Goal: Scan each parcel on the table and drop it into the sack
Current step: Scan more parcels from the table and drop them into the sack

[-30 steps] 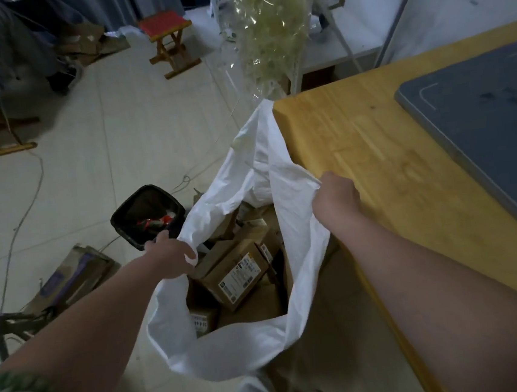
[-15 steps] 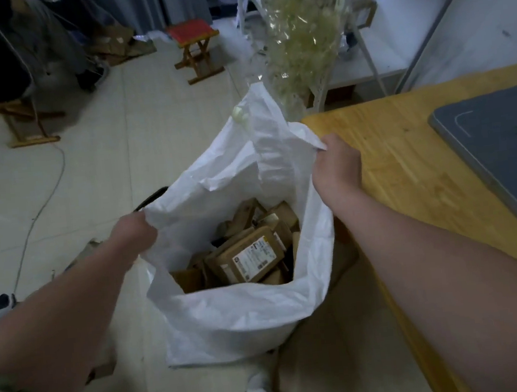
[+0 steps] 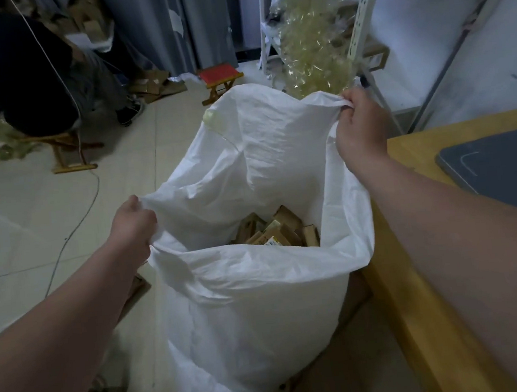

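Note:
A large white sack (image 3: 256, 316) stands on the floor beside the wooden table (image 3: 420, 313), its mouth pulled wide and high. My left hand (image 3: 132, 223) grips the sack's rim on the left side. My right hand (image 3: 359, 123) grips the rim at the upper right, raised above table height. Deep inside the sack lie several brown cardboard parcels (image 3: 278, 233), some with white labels. No parcel shows on the visible part of the table.
A dark grey mat (image 3: 501, 169) lies on the table at the right. Behind the sack hang clear plastic bags (image 3: 312, 45) on a white rack. A red stool (image 3: 220, 79), a wooden stool (image 3: 66, 151), a floor cable and flattened cartons sit around.
Both hands have lifted the sack's rim upward and spread it wider. The sack now stands taller and hides most of the parcels. The black bin on the floor has gone from view.

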The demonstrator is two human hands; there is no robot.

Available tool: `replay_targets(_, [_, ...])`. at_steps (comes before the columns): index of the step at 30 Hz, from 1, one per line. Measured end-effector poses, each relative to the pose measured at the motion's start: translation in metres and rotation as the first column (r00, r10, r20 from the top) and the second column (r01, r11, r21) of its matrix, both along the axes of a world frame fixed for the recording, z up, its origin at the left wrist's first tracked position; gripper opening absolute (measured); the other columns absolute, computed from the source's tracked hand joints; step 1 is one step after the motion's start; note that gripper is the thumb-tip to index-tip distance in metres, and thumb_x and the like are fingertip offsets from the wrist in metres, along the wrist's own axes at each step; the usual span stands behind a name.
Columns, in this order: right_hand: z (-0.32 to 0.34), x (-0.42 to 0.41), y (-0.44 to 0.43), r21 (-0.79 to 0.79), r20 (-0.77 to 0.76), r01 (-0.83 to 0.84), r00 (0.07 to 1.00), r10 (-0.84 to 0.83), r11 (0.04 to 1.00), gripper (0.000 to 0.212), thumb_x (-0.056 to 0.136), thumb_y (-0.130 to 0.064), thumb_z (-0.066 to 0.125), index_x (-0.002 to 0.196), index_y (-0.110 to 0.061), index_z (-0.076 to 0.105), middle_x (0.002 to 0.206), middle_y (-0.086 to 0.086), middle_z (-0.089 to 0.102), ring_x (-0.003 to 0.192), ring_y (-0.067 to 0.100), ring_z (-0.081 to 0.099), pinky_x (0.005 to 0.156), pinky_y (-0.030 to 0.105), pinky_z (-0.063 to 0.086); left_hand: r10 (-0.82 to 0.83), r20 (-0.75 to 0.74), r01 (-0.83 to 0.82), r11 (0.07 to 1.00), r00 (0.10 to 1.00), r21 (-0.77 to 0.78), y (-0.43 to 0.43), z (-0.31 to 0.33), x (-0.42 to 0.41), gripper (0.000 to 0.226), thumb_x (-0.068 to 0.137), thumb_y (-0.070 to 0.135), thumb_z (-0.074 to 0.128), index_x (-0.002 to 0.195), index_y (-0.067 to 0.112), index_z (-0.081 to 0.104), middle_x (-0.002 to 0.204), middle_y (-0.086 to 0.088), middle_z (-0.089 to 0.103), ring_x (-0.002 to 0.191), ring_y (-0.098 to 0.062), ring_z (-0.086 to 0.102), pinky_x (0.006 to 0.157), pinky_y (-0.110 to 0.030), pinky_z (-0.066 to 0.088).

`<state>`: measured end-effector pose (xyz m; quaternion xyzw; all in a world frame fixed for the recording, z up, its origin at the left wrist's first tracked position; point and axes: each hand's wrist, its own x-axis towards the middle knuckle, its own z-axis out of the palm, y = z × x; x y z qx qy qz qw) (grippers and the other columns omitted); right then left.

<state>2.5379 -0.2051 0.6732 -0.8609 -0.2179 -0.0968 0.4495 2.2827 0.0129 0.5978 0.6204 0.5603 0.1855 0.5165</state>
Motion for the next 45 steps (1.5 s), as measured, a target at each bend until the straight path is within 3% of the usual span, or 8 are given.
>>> replay_targets(5, [0.002,0.003,-0.009,0.0,0.043,-0.037,0.998,0.037,0.999,0.033,0.095,-0.001,0.036,0.115,-0.005,0.062,0.11,0.014,0.065,0.102,0.025,0.057,0.071,0.02,0.03,0.126,0.091,-0.128,0.992,0.988,0.014,-0.008,-0.003,-0.007,0.069,0.084,-0.008,0.04,0.147,0.019,0.034,0.148,-0.01,0.039,0.12,-0.04,0.051,0.089,-0.042,0.05])
replay_targets(11, [-0.027,0.009,-0.041,-0.193,-0.139,-0.01,0.99,-0.017,0.981,0.033,0.094,-0.001,0.033,0.113,-0.008,0.059,0.108,0.016,0.062,0.093,0.031,0.055,0.07,0.032,0.038,-0.097,-0.171,0.118,0.986,0.981,0.115,-0.061,-0.034,-0.01,0.07,0.084,-0.005,0.044,0.149,0.019,0.034,0.138,-0.012,0.048,0.109,-0.033,0.055,0.083,-0.043,0.053])
replay_targets(15, [-0.065,-0.005,-0.072,-0.34,-0.244,0.027,0.963,-0.116,0.94,0.022,0.093,-0.002,0.029,0.108,-0.015,0.039,0.091,0.005,0.05,0.074,0.023,0.046,0.054,0.03,0.032,-0.303,-0.426,0.35,0.936,0.852,0.034,-0.108,-0.081,-0.023,0.079,0.086,-0.006,0.051,0.154,0.018,0.017,0.144,-0.018,0.041,0.122,-0.036,0.046,0.089,-0.04,0.048])
replay_targets(22, [-0.09,-0.015,-0.1,-0.481,-0.306,-0.149,0.952,-0.006,0.864,0.018,0.094,0.0,0.04,0.098,-0.018,0.04,0.091,0.009,0.047,0.083,0.023,0.042,0.074,0.032,0.033,-0.567,-0.609,0.61,0.775,0.555,-0.165,-0.153,-0.104,-0.031,0.083,0.09,0.001,0.052,0.155,0.015,0.002,0.154,-0.01,0.024,0.137,-0.028,0.032,0.096,-0.03,0.041])
replay_targets(31, [-0.093,-0.031,-0.108,-0.34,-0.256,-0.055,0.966,-0.036,0.939,0.04,0.088,0.009,0.034,0.105,-0.011,0.064,0.103,0.008,0.06,0.087,0.019,0.055,0.071,0.027,0.042,-0.466,-0.256,0.439,0.885,0.847,-0.156,-0.175,-0.068,-0.026,0.083,0.088,-0.007,0.054,0.154,0.021,0.014,0.143,-0.005,0.04,0.086,-0.018,0.056,0.06,-0.029,0.052])
replay_targets(34, [-0.1,-0.035,-0.113,-0.482,-0.338,-0.208,0.941,0.038,0.851,0.056,0.092,0.01,0.037,0.142,-0.012,0.048,0.143,0.011,0.048,0.129,0.026,0.048,0.101,0.027,0.04,-0.466,-0.293,0.424,0.884,0.835,-0.197,-0.191,-0.082,-0.031,0.073,0.086,-0.01,0.055,0.149,0.013,0.025,0.098,0.008,0.046,0.075,-0.014,0.051,0.058,-0.031,0.052])
replay_targets(39, [-0.115,-0.051,-0.13,-0.656,-0.428,-0.346,0.902,0.047,0.671,0.062,0.094,0.003,0.041,0.152,-0.016,0.029,0.148,0.011,0.04,0.134,0.028,0.041,0.106,0.031,0.039,-0.515,-0.48,0.461,0.856,0.71,-0.235,-0.208,-0.116,-0.046,0.089,0.081,-0.004,0.06,0.153,0.014,0.01,0.131,-0.012,0.039,0.097,-0.03,0.055,0.06,-0.034,0.058])
replay_targets(45, [-0.124,-0.059,-0.137,-0.577,-0.467,-0.336,0.883,0.037,0.745,0.058,0.096,-0.003,0.043,0.15,-0.021,0.035,0.148,0.008,0.043,0.133,0.027,0.043,0.104,0.031,0.04,-0.458,-0.497,0.38,0.889,0.737,-0.256,-0.202,-0.127,-0.039,0.069,0.082,-0.009,0.054,0.146,0.002,0.031,0.122,-0.017,0.045,0.084,-0.03,0.06,0.069,-0.043,0.06])
